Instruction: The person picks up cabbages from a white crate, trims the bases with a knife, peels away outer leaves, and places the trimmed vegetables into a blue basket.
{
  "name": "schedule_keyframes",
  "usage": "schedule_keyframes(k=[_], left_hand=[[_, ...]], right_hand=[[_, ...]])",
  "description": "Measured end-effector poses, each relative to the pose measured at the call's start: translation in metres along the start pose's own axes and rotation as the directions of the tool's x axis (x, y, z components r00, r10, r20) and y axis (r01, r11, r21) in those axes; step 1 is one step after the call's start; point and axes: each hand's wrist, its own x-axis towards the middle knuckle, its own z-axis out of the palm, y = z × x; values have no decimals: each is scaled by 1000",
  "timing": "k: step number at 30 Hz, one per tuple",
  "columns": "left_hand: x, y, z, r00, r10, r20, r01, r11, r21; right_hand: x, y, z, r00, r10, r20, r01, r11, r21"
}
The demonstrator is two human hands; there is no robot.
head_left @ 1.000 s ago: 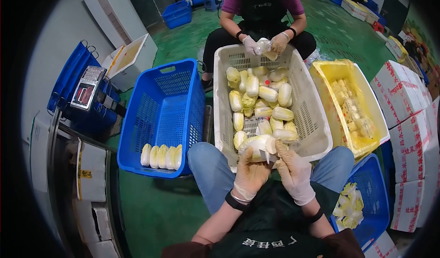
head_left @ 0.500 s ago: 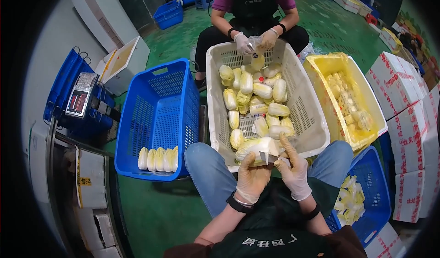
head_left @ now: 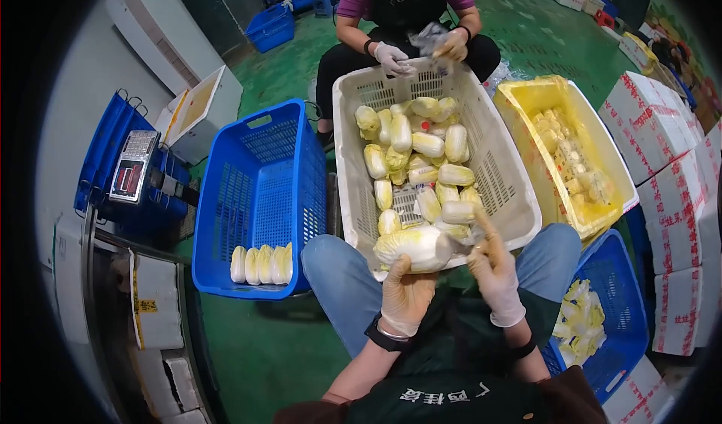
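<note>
Left hand [head_left: 406,292] gripped the cabbage [head_left: 414,247] over the near edge of the white crate [head_left: 498,177]. Right hand [head_left: 496,273] had come off it, half-curled; contents unclear.

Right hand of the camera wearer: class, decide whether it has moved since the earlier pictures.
Yes. The right hand has drawn rightward off the end of the cabbage, along the near rim of the white crate towards its right corner.
</note>
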Motion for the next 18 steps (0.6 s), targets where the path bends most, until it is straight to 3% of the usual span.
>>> schedule_keyframes(k=[2, 5, 9, 11, 12, 13, 15, 17, 18], left_hand=[[0, 0, -1, 1000, -4, -5, 4, 1000, 14], [-4, 2, -7, 999, -34, -14, 34, 999, -16], [-3, 1, -10, 999, 46, -8, -45, 995, 92], [-5, 1, -12, 996, 91, -11, -89, 986, 140], [-7, 1, -14, 999, 52, -13, -52, 998, 37], [-7, 3, -15, 1000, 7, -12, -8, 998, -61], [-9, 5, -12, 1000, 3, 16, -2, 998, -61], [-9, 4, -8, 999, 5, 36, -3, 998, -66], [-6, 3, -6, 1000, 6, 27, -4, 997, -72]], right_hand=[[-1, -22, 10, 967, -167, 190, 201, 964, -173], [0, -26, 17, 958, -154, 241, 203, 960, -193], [5, -6, 14, 955, -168, 246, 213, 962, -169], [16, 33, 12, 995, 37, 90, -51, 987, 155], [23, 56, 11, 994, 88, -69, -74, 981, 179], [25, 68, 5, 993, 87, -75, -72, 980, 183], [24, 83, -9, 962, 255, -96, -210, 919, 333], [13, 62, -5, 977, 196, -80, -168, 949, 265], [7, 42, 2, 993, 115, 38, -121, 948, 295]])
